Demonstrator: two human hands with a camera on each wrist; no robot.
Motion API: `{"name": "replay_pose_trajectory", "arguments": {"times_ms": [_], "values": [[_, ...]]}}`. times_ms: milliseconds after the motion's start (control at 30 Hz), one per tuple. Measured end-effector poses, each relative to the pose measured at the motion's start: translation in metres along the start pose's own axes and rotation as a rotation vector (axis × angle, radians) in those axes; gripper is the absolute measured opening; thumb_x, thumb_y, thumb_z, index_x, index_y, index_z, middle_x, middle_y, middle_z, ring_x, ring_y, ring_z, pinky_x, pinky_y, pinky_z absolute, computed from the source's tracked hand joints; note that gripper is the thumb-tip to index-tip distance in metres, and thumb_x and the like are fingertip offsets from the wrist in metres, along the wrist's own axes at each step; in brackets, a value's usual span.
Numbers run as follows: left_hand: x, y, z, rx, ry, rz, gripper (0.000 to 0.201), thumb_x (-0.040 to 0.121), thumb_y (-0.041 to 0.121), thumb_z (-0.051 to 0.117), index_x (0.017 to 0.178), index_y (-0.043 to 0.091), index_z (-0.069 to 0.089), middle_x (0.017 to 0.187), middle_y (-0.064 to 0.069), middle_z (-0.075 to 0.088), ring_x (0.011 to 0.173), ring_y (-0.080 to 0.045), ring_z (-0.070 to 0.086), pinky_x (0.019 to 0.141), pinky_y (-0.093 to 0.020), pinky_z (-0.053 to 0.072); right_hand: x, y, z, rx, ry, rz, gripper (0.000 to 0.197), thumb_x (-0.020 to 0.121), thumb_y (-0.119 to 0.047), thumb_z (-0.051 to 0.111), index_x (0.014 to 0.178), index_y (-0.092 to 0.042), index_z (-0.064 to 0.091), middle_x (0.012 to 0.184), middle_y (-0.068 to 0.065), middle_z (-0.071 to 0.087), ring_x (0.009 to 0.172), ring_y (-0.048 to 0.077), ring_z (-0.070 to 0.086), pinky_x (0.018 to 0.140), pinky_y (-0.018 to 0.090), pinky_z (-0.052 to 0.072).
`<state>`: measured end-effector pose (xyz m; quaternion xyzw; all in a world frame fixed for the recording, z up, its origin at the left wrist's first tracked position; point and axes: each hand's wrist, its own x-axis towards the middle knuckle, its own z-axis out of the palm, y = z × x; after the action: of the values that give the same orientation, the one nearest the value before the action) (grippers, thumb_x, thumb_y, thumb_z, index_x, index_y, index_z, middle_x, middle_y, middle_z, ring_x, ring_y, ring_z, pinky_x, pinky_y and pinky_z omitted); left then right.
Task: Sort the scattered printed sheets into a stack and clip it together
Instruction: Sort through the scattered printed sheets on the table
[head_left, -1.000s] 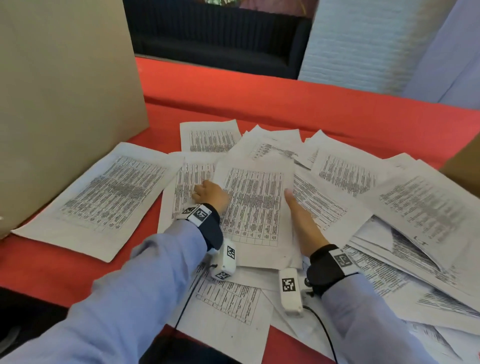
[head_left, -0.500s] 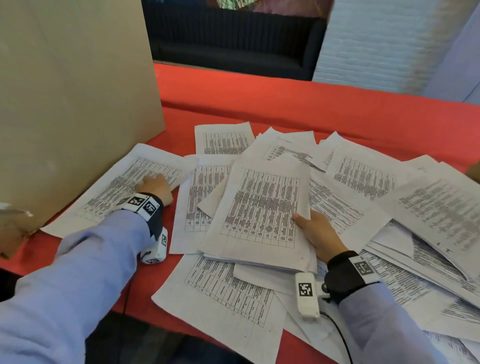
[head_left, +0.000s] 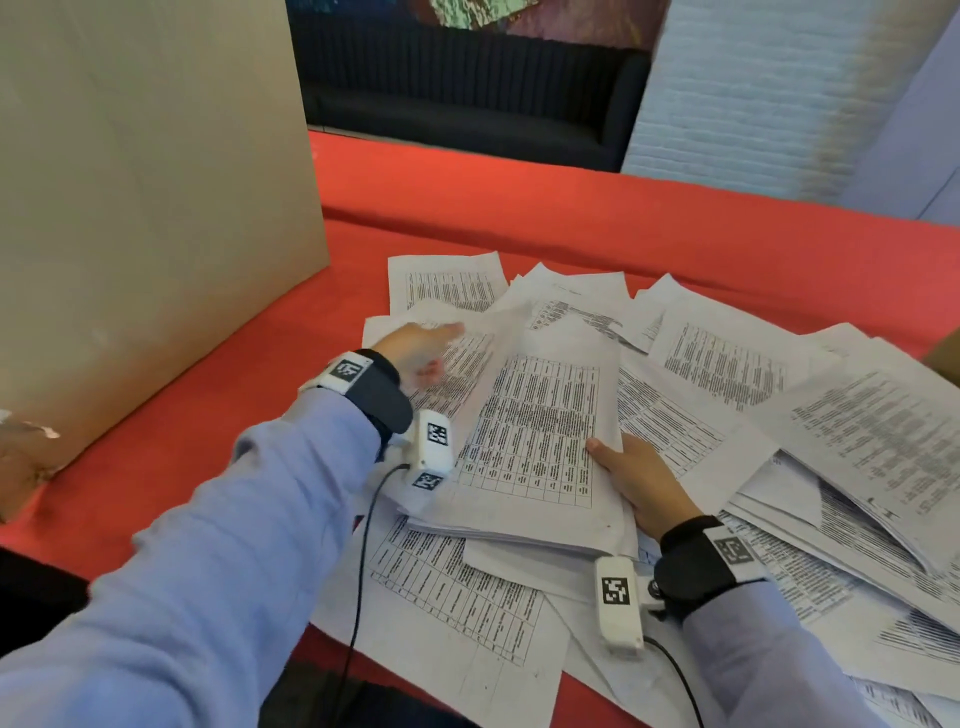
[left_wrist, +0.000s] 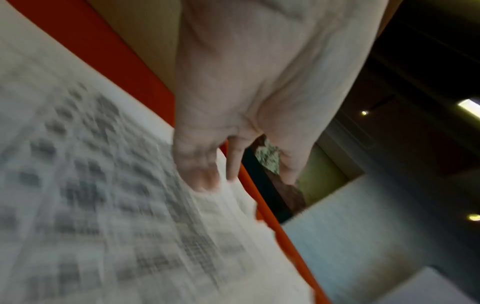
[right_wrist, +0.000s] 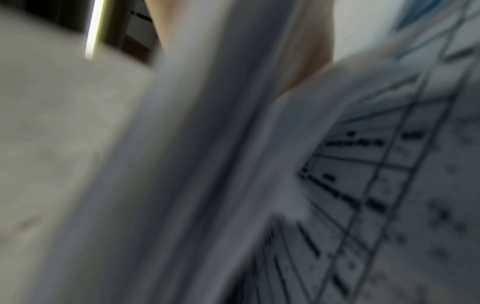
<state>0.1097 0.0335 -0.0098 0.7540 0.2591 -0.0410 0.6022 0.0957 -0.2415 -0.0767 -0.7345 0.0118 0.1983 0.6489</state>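
Head view, landmark: the gathered stack (head_left: 540, 441), lying mid-cloth on the red table (head_left: 571, 208); every place below is given from it.
Head view, your right hand (head_left: 636, 480): at the stack's right edge, thumb on the top page, fingers hidden beneath the pile, so it pinches the stack.
Head view, your left hand (head_left: 421, 348): at the stack's far left corner, fingers stretched out over a loose sheet (head_left: 452, 358) that slants against the pile; the blur hides whether it grips.
Head view, scattered sheets (head_left: 727, 364): fanned beyond and right of the stack, overlapping; more lie under its near edge.
Head view, cardboard box (head_left: 145, 208): well left of the stack, upright.
Head view, clip: none in sight.
Left wrist view, left hand (left_wrist: 254, 92): fingers extended; one fingertip (left_wrist: 200, 174) touches the sheet (left_wrist: 103, 205) near its far edge. No curl round the paper shows.
Left wrist view, sheet: white, a printed table smeared by motion.
Right wrist view, stack (right_wrist: 194, 164): page edges fill the frame, several leaves deep, close to the lens; gridded print beside them. Your fingers are not visible here.
Progress, judged: early. You hold a small pile; most pages lie loose, edges unsquared, clipping not begun.
Look of the sheets: thin white pages, dense black tables, corners lifting, limp and prone to slide.
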Motion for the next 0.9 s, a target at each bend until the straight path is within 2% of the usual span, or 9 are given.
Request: {"name": "replay_pose_trajectory", "arguments": {"times_ms": [67,133,300,400,500,600,767,833,900], "values": [[0.011,-0.012,-0.032,0.232,0.211,-0.028,0.057,0.090,0.036,0.057,0.133,0.001,0.042,0.121,-0.006,0.052,0.115,-0.029,0.052,0.090,-0.034,0.047,0.002,0.001,-0.002,0.029,-0.009,0.013,0.027,0.098,-0.017,0.052,0.119,-0.002,0.060,0.103,0.012,0.072,0.084,0.022,0.071,0.060,0.024,0.057],[0.012,-0.027,-0.061,0.428,0.298,-0.111,0.059,0.090,0.031,0.056,0.136,-0.001,0.038,0.135,-0.013,0.048,0.117,-0.033,0.049,0.085,-0.035,0.048,0.003,0.001,-0.002,0.036,-0.012,0.017,0.027,0.098,-0.017,0.052,0.119,-0.002,0.060,0.103,0.012,0.073,0.085,0.022,0.072,0.061,0.026,0.058],[0.016,-0.050,-0.063,0.322,0.121,-0.174,0.065,0.083,0.039,0.067,0.121,-0.010,0.048,0.087,-0.013,0.065,0.064,-0.021,0.055,0.059,-0.029,0.045,0.001,0.000,-0.002,0.049,-0.043,0.003,0.025,0.099,-0.016,0.051,0.118,-0.004,0.061,0.101,0.011,0.073,0.080,0.019,0.074,0.059,0.024,0.058],[0.014,-0.047,-0.052,0.345,0.054,-0.207,0.059,0.082,0.044,0.067,0.110,-0.006,0.058,0.085,-0.007,0.073,0.047,-0.014,0.041,0.047,-0.023,0.032,-0.002,-0.002,-0.002,-0.020,-0.036,-0.038,0.025,0.096,-0.024,0.055,0.113,-0.007,0.065,0.098,0.006,0.075,0.084,0.019,0.073,0.064,0.025,0.057],[0.012,-0.042,-0.045,0.540,0.116,-0.119,0.063,0.083,0.052,0.061,0.116,-0.001,0.053,0.114,-0.006,0.060,0.082,-0.023,0.058,0.075,-0.031,0.049,-0.003,-0.002,-0.003,-0.010,-0.033,-0.056,0.024,0.095,-0.026,0.057,0.109,-0.009,0.067,0.094,0.004,0.076,0.079,0.016,0.074,0.064,0.025,0.057],[0.015,-0.046,-0.046,0.554,0.284,-0.156,0.092,0.078,0.055,0.065,0.140,-0.005,0.030,0.144,-0.021,0.038,0.126,-0.037,0.045,0.099,-0.040,0.043,-0.003,-0.002,-0.002,0.000,-0.040,-0.055,0.022,0.096,-0.025,0.056,0.110,-0.010,0.066,0.095,0.004,0.075,0.075,0.013,0.074,0.059,0.022,0.056],[0.000,-0.036,-0.034,0.455,0.139,-0.041,0.094,0.084,0.063,0.049,0.145,-0.003,0.022,0.151,-0.018,0.030,0.135,-0.034,0.035,0.104,-0.039,0.035,-0.004,-0.003,0.001,-0.085,-0.114,-0.108,0.019,0.095,-0.024,0.058,0.113,-0.022,0.063,0.109,0.004,0.073,0.093,0.019,0.072,0.079,0.034,0.059],[-0.003,-0.034,-0.024,0.487,0.054,0.042,0.105,0.075,0.066,0.057,0.146,0.000,0.017,0.154,-0.014,0.025,0.138,-0.031,0.032,0.107,-0.039,0.033,-0.006,-0.005,0.005,-0.148,-0.179,-0.102,0.021,0.094,-0.022,0.059,0.114,-0.022,0.063,0.109,0.001,0.073,0.096,0.019,0.071,0.084,0.035,0.058],[-0.006,-0.033,-0.013,0.554,0.042,0.129,0.089,0.076,0.046,0.071,0.141,0.002,0.029,0.145,-0.013,0.039,0.129,-0.030,0.042,0.100,-0.037,0.039,-0.008,-0.006,0.007,-0.223,-0.216,-0.111,0.021,0.094,-0.019,0.058,0.113,-0.019,0.065,0.106,0.000,0.074,0.094,0.016,0.072,0.080,0.029,0.058]]}}
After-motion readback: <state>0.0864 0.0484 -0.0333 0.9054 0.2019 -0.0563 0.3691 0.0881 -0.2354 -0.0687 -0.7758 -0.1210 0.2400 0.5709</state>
